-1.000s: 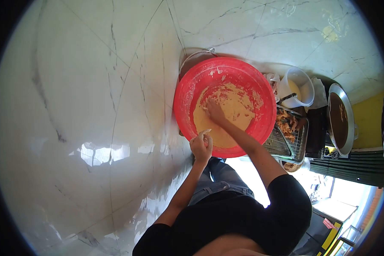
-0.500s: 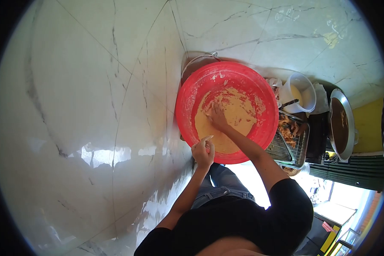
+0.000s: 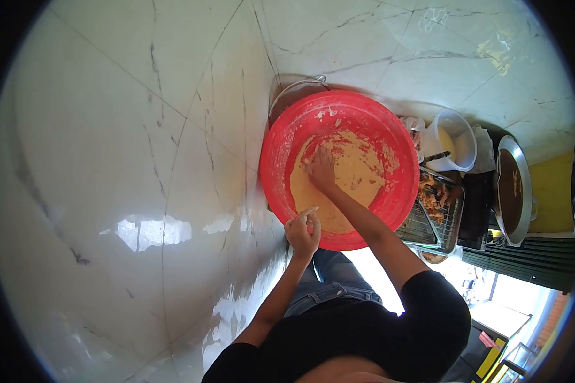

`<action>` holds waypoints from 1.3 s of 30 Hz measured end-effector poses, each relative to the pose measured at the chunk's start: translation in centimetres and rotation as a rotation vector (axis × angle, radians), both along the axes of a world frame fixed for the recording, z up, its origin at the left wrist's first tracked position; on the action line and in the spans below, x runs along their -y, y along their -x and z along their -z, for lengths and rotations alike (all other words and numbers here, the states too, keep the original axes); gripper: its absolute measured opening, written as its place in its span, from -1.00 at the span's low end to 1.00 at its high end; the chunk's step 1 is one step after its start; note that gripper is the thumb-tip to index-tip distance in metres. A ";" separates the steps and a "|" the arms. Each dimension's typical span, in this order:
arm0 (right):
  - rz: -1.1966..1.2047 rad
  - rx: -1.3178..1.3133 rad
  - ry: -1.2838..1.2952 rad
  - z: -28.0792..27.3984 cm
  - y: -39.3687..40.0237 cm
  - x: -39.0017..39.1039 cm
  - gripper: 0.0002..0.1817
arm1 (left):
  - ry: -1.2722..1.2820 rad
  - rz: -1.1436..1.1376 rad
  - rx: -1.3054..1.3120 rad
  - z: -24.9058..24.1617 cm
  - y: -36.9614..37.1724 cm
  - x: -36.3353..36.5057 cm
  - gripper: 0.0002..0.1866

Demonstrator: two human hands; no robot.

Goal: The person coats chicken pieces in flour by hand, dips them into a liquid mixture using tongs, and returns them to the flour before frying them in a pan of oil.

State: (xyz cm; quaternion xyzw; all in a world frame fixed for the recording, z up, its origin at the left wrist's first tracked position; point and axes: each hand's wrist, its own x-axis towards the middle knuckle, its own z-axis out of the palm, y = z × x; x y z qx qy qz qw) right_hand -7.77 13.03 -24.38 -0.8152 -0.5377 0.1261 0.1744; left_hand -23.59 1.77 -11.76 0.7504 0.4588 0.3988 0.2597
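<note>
A wide red basin (image 3: 276, 137) holds a spread of pale yellow flour (image 3: 358, 175), with clumps and smears up its wall. My right hand (image 3: 321, 169) reaches into the basin and lies on the flour, palm down, fingers stretched out and slightly apart. Nothing shows in its grip. At the basin's near left rim, my left hand (image 3: 302, 235) is raised with curled fingers, thumb and fingertips close together. Whitish flour coats those fingertips, and whether something small sits between them cannot be made out.
Right of the basin are a wire rack tray (image 3: 450, 233) with fried pieces (image 3: 433, 201), a white bucket (image 3: 434, 137) of pale liquid with a dark handle in it, and a large pan (image 3: 527, 191) of brown oil. Marbled tile walls (image 3: 223, 127) border the left and back.
My right hand has slid slightly up and left across the flour, its fingers now flatter and more together in view. My left hand stays curled near the rim, shifted only slightly.
</note>
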 end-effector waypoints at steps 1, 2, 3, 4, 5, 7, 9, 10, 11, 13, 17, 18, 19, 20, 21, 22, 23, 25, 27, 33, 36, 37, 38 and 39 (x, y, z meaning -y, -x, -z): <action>0.040 0.014 -0.092 -0.1 -0.1 -0.8 -0.16 | 0.015 -0.004 -0.007 0.1 0.0 0.1 -0.74; 0.078 0.063 -0.120 0.4 -0.1 -1.3 -0.18 | 0.026 -0.007 -0.012 0.2 0.0 0.0 -0.75; 0.116 0.112 -0.148 1.0 0.1 -1.8 -0.20 | 0.037 -0.010 -0.018 0.2 0.0 0.0 -0.75; 0.155 0.162 -0.178 1.6 0.0 -2.6 -0.22 | 0.044 -0.010 -0.024 0.3 -0.1 -0.1 -0.76; 0.165 0.170 -0.119 2.2 0.0 -3.0 -0.23 | 0.051 -0.009 -0.029 0.2 -0.1 -0.1 -0.76; 0.184 0.181 0.007 2.2 0.6 -2.9 -0.25 | 0.065 -0.009 -0.042 -0.2 0.0 -0.2 -0.77; 0.184 0.166 0.004 2.2 0.5 -2.7 -0.26 | 0.079 -0.012 -0.052 -0.4 -0.2 -0.2 -0.78; 0.187 0.158 0.001 2.0 0.5 -2.6 -0.26 | 0.076 -0.014 -0.051 -0.4 -0.2 -0.1 -0.78; 0.194 0.130 -0.011 1.6 0.3 -2.7 -0.26 | 0.070 -0.018 -0.049 -0.2 -0.2 -0.1 -0.78; 0.206 0.068 -0.039 0.7 0.3 -3.0 -0.26 | 0.053 -0.029 -0.055 0.2 -0.2 -0.3 -0.77; 0.199 0.035 -0.148 0.6 0.2 -3.7 -0.27 | 0.060 -0.026 -0.052 0.1 -0.1 -0.6 -0.76; 0.169 0.094 -0.142 0.7 0.1 -3.8 -0.28 | 0.078 -0.020 -0.044 -0.1 -0.2 -0.4 -0.76; 0.139 0.152 -0.127 0.9 -0.1 -3.2 -0.28 | 0.089 -0.015 -0.061 -0.2 -0.1 0.1 -0.76; 0.113 0.139 -0.148 0.9 -0.9 -3.2 -0.29 | 0.089 -0.010 -0.074 -0.1 -0.2 -0.2 -0.77; 0.089 0.119 -0.168 0.5 -1.4 -3.1 -0.31 | 0.091 -0.003 -0.093 -0.1 -0.1 -0.4 -0.77; 0.063 0.095 -0.187 0.4 -1.8 -3.0 -0.32 | 0.096 -0.001 -0.101 -0.1 0.0 -0.3 -0.77; 0.038 0.117 -0.168 0.6 -2.6 -2.9 -0.33 | 0.098 -0.001 -0.108 -0.1 0.0 -0.4 -0.77; -0.011 0.158 -0.121 0.9 -3.8 -1.8 -0.35 | 0.101 -0.006 -0.111 0.1 0.0 -0.2 -0.78; 0.000 0.139 -0.133 0.5 -3.5 -1.6 -0.37 | 0.081 -0.016 -0.100 0.3 -0.1 -0.4 -0.78; -0.028 0.190 -0.123 0.1 -3.1 -1.8 -0.40 | 0.055 -0.013 -0.108 0.9 0.0 -0.3 -0.79; -0.101 0.181 -0.154 0.2 -0.7 -2.0 -0.41 | 0.050 -0.016 -0.104 0.7 0.0 -0.3 -0.79; -0.126 0.153 -0.161 0.5 0.0 -1.6 -0.41 | 0.046 -0.015 -0.091 0.5 -0.2 -0.3 -0.79; -0.128 0.181 -0.134 0.7 0.3 -1.6 -0.40 | 0.035 -0.016 -0.079 0.2 -0.4 -0.4 -0.78; -0.130 0.206 -0.104 0.9 0.7 -1.5 -0.39 | 0.027 -0.017 -0.070 0.0 -0.3 -0.5 -0.77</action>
